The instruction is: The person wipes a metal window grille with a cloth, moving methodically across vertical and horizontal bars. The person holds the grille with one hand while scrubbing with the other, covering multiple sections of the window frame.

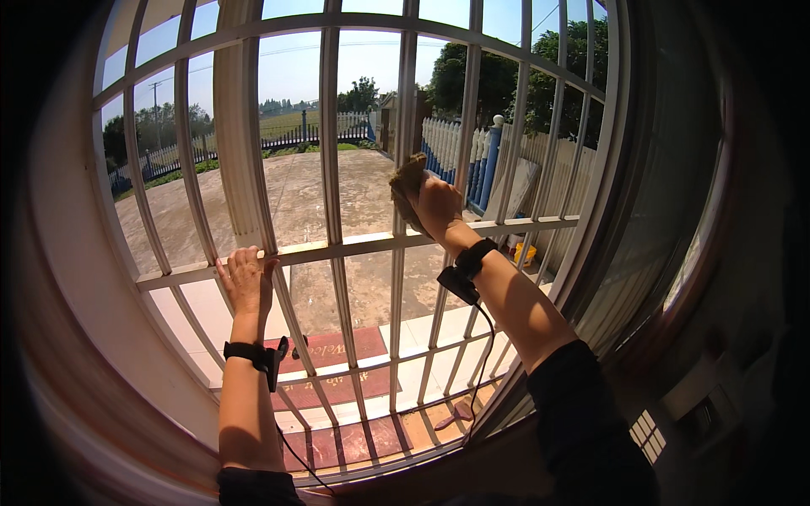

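A metal window grille point(336, 177) with white upright bars and crossbars stands in front of me. My right hand point(439, 205) is closed on a crumpled brown cloth point(408, 187), pressed against an upright bar just above the middle crossbar. Part of the cloth is hidden behind my fingers. Further left and lower, my left hand point(247, 282) holds the same middle crossbar point(363, 245), its fingertips curled over the top edge beside an upright. Both wrists wear black straps with small dark devices and cables.
The window frame point(603, 194) edges the grille on the right. Beyond the bars lie red mats point(337, 392), a small reddish brush-like object point(456, 415), a yellow container point(525, 254), a paved yard point(295, 202) and a blue-and-white fence point(460, 152).
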`<act>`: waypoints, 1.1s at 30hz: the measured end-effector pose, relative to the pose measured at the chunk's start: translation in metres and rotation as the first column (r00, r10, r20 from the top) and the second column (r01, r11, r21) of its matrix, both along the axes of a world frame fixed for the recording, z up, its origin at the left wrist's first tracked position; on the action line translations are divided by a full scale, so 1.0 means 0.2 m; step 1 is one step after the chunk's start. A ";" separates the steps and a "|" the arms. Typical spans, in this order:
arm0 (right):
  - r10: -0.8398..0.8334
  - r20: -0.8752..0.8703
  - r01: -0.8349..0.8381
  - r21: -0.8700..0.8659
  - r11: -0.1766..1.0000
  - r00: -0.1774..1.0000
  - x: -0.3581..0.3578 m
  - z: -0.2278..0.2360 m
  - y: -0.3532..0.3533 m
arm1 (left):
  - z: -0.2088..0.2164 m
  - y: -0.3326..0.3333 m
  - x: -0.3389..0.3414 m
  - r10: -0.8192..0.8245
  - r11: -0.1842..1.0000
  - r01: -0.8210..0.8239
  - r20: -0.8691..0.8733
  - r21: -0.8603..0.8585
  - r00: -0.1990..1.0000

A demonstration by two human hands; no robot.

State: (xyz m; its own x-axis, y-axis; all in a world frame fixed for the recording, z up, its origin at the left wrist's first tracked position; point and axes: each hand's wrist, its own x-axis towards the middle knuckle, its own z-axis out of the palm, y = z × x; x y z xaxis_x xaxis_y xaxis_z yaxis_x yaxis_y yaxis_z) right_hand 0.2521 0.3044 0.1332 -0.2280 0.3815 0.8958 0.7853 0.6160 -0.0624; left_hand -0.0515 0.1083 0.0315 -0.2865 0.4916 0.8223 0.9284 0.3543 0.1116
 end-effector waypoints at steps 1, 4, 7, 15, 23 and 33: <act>0.117 -0.175 -0.060 0.302 0.952 0.978 0.07 0.13 -0.02 | 0.00 0.01 0.00 0.011 1.000 -0.011 0.003 -0.005 1.000; 0.283 -0.502 -0.004 0.486 0.874 0.817 0.28 0.65 -0.07 | -0.02 0.02 -0.01 0.060 0.997 -0.057 -0.062 0.049 0.996; 0.196 -0.471 -0.013 0.364 0.931 0.860 0.29 1.01 0.04 | -0.05 0.04 -0.02 0.058 0.997 -0.055 -0.055 0.059 0.997; 0.167 -0.429 -0.049 0.273 0.961 0.888 0.20 1.04 0.40 | -0.06 0.05 -0.05 0.122 0.993 -0.121 -0.109 0.020 0.986; -0.014 -0.495 -0.115 -0.229 0.966 0.869 0.18 -0.11 0.02 | -0.06 0.04 -0.03 0.042 0.997 -0.038 -0.066 0.060 0.997; -0.105 -0.398 0.076 -0.086 0.993 0.911 0.45 0.61 -0.10 | -0.04 0.03 -0.02 0.075 0.997 -0.074 -0.036 0.023 0.997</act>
